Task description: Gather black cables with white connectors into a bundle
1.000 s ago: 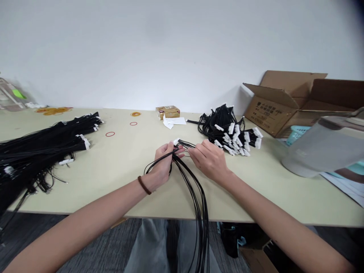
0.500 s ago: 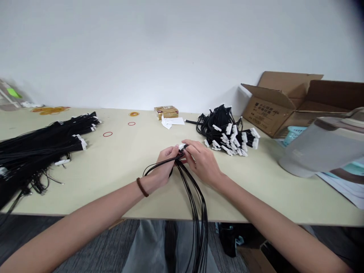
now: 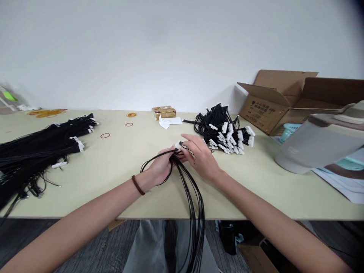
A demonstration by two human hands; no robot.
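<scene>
A bundle of thin black wires with a white connector at its top end is held above the table. My left hand is closed round it just below the connector, and a few wires loop back over that hand. On the other side, my right hand touches the wires beside the connector with its thumb and lower fingers, while its upper fingers are lifted away. Part of that grip is hidden. The long wire ends hang over the table's front edge.
Black wire harnesses lie at left; another heap with white connectors sits at right. Red rubber bands, yellow bands and a small gold box are behind. An open carton and large grey jug stand right.
The right hand's upper fingers have lifted and spread away from the connector. Both hands stay at the bundle. The whole view has shifted slightly.
</scene>
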